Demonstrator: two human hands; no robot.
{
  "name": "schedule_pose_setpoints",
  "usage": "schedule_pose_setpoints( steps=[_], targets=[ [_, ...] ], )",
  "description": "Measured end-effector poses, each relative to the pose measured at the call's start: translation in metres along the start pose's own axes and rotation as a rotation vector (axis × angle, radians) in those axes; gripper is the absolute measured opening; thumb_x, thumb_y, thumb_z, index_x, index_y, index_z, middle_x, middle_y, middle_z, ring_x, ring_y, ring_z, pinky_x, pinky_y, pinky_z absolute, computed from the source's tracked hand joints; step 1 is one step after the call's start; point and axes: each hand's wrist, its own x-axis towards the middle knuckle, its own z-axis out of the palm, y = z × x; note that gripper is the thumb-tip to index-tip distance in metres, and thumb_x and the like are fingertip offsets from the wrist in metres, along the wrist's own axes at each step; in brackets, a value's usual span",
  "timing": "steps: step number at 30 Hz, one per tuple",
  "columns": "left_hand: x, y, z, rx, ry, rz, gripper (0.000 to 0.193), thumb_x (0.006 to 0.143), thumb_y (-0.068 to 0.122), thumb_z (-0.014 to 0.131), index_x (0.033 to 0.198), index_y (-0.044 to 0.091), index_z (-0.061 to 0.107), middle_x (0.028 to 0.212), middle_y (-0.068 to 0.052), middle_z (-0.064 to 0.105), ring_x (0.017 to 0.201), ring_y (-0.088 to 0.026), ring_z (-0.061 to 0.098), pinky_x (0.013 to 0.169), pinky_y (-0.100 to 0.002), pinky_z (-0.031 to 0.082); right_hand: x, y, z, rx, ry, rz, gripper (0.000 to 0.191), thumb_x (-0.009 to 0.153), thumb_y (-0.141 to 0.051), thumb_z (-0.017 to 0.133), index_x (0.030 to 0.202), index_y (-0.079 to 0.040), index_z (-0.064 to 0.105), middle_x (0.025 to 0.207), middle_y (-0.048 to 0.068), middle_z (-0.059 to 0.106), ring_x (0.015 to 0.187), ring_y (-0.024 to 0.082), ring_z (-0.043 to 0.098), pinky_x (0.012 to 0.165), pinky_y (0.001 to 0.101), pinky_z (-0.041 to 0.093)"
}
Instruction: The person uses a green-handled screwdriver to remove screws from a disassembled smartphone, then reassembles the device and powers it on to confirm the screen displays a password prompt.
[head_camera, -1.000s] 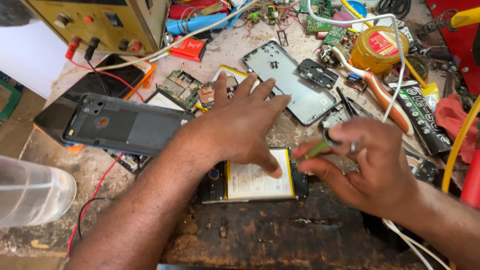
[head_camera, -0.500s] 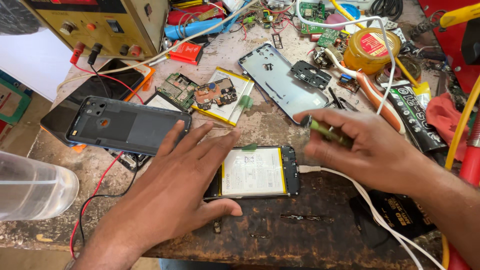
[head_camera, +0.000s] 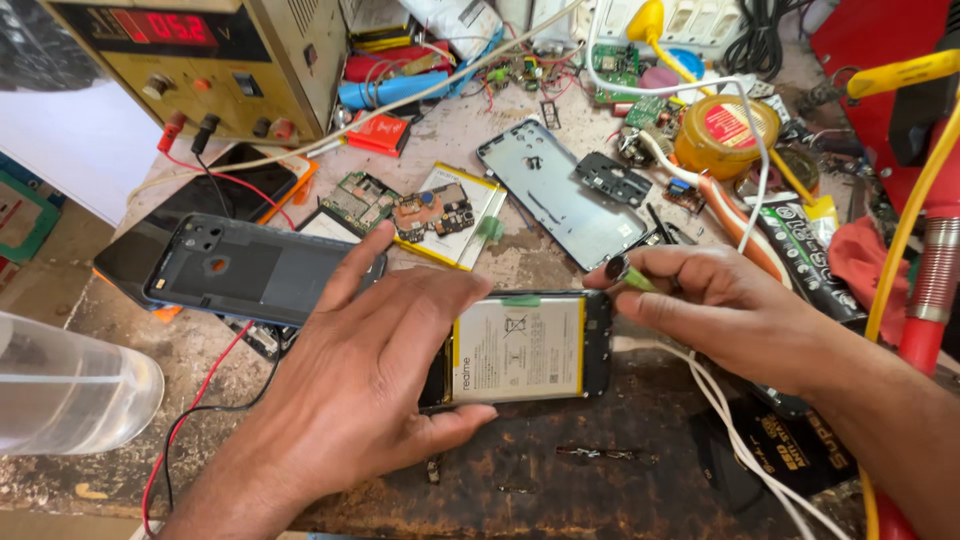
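Opened phone: an opened phone (head_camera: 525, 347) is lying flat on the worktop (head_camera: 560, 470) near its front edge, back cover off, long side running left to right.
Phone's look: a dark frame is ringing a large pale battery that is filling most of the body; yellow strips are running along the battery's left and right edges, and a small green tab is sitting at its top edge.
Left hand: the left hand (head_camera: 375, 365) is lying spread over the phone's left end, fingers apart, thumb pressing along the near edge, holding it down rather than gripping it.
Right hand: the right hand (head_camera: 725, 300) is pinching a small tool (head_camera: 625, 273) with a dark round cap and green body, fingers closed around it, its tip hovering just beside the phone's upper right corner.
Back cover: a dark grey back cover (head_camera: 255, 270) is resting to the left, just behind the left hand's fingers.
Other parts: a bluish phone frame (head_camera: 560, 190) and a loose circuit board (head_camera: 430, 212) are lying farther back.
Power supply: a yellow bench power supply (head_camera: 215, 60) is standing at the back left.
Cable: a white cable (head_camera: 735, 420) is trailing under the right wrist.
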Motion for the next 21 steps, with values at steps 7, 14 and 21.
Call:
schedule_pose_setpoints(
  steps=[7,14,21],
  targets=[
    [0.03,-0.012,-0.005,0.003,0.082,0.138,0.091,0.065,0.034,0.093,0.137,0.007,0.045,0.127,-0.012,0.064,0.126,-0.032,0.06,0.124,-0.061,0.023,-0.007,0.006,-0.028,0.018,0.005,-0.028,0.031,0.101,-0.027,0.061,0.106,0.0,0.077,0.054,-0.009,0.048,0.045,0.0,0.038,0.039,0.0196,0.024],
    [0.06,-0.022,0.003,0.042,0.101,0.214,0.096,0.068,0.031,0.094,0.145,0.007,0.042,0.139,-0.016,0.058,0.135,-0.035,0.056,0.125,-0.059,0.025,-0.004,0.01,-0.036,0.014,0.119,-0.098,0.02,0.093,-0.015,0.073,0.103,0.002,0.072,0.068,-0.002,0.061,0.056,0.003,0.047,0.047,0.0206,0.036],
    [0.065,-0.031,0.036,-1.295,0.432,-0.18,0.08,0.089,0.02,0.081,0.15,0.013,0.03,0.149,-0.004,0.051,0.127,-0.015,0.063,0.1,-0.039,0.057,-0.004,0.01,-0.033,0.263,0.363,-0.084,0.025,0.09,-0.009,0.071,0.111,0.004,0.073,0.071,-0.002,0.06,0.054,0.003,0.044,0.044,0.0198,0.034]
  ],
)
